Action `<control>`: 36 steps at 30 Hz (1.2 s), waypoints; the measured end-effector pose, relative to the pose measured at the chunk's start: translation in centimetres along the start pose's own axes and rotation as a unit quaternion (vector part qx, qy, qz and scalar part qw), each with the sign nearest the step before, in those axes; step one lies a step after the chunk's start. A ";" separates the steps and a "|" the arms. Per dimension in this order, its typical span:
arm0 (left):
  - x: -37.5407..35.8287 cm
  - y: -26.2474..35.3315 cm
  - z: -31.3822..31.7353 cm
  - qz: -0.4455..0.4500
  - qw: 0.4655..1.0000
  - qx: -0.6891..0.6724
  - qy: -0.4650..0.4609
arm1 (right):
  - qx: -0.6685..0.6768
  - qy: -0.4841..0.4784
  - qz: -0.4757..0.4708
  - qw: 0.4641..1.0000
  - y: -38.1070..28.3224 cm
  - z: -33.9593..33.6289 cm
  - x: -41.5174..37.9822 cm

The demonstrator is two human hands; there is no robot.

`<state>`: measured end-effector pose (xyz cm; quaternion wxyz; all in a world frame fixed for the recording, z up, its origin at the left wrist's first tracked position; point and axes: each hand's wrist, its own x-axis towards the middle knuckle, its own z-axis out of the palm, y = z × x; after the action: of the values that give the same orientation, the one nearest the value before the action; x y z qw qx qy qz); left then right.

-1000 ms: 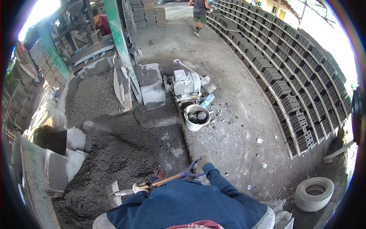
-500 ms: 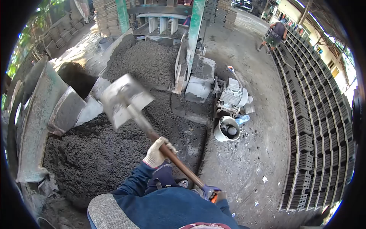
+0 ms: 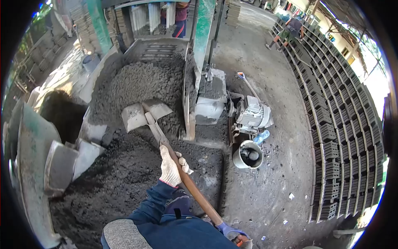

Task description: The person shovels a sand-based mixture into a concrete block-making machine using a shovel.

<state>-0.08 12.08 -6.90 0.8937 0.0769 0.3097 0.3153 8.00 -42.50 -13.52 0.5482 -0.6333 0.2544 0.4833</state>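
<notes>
My left hand (image 3: 170,166), in a cream knitted glove, is wrapped round the wooden shaft of a shovel (image 3: 196,191) just behind its metal socket. At the near end my right hand (image 3: 239,239) is closed on the purple handle grip, partly cut off by my sleeve and the grip. The shovel's grey metal blade rests at the near edge of a heap of dark, damp mix (image 3: 155,79) in a metal hopper. More of the same dark mix (image 3: 112,174) is spread on the ground below my left arm.
Right of the hopper stand an electric motor (image 3: 253,114), a bucket (image 3: 247,154), a plastic bottle (image 3: 261,137) and another shovel (image 3: 248,86). Rows of stacked blocks (image 3: 331,137) line the right side, with a person (image 3: 291,31) bending there. Another person (image 3: 180,18) stands behind the green frame (image 3: 203,37).
The shovel has swung forward, and its blade has come down from over the loose mix to the heap in the hopper. Both hands keep hold of it. My view has shifted too.
</notes>
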 end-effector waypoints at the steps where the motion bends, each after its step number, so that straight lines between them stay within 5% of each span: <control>1: 1.4 0.7 -0.3 -0.007 1.000 0.008 -0.003 | 0.000 -0.006 -0.002 1.000 -0.9 2.4 -0.4; 5: 3.8 3.7 2.0 -0.044 0.999 -0.005 -0.019 | 0.001 -0.037 -0.022 0.999 -4.6 10.1 -2.0; 11: 8.4 10.5 7.4 0.024 0.989 0.142 0.027 | 0.166 -0.067 -0.133 0.975 -7.0 22.7 -4.3; 16: 19.0 18.4 7.8 0.032 0.985 0.169 0.005 | 0.265 -0.163 -0.153 0.938 -10.9 34.8 -8.5; 18: 19.3 19.5 9.1 0.133 0.967 0.219 0.017 | 0.232 -0.216 -0.194 0.929 -10.7 36.4 -9.1; 20: 18.3 18.6 9.5 0.148 0.964 0.222 0.015 | 0.101 -0.243 -0.325 0.908 -9.2 32.1 -7.9; 22: 12.7 15.4 8.6 0.049 0.986 0.147 -0.066 | 0.210 -0.232 -0.226 0.922 -8.2 27.4 -10.4; 27: -8.6 1.9 5.7 0.023 0.993 0.093 -0.067 | 0.121 -0.072 -0.200 0.970 2.2 7.8 -5.7; 33: -20.4 -10.9 -2.8 -0.019 0.996 0.079 -0.022 | 0.161 -0.086 -0.047 0.982 14.1 -9.3 -9.6; 36: -24.0 -14.4 -4.8 -0.033 0.996 0.084 -0.005 | 0.168 0.019 -0.104 0.980 17.2 -11.5 -15.1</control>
<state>-10.12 -14.25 -3.42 0.8956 0.1426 0.3328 0.2584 -8.88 -61.06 -8.60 0.6896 -0.5639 0.2748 0.3620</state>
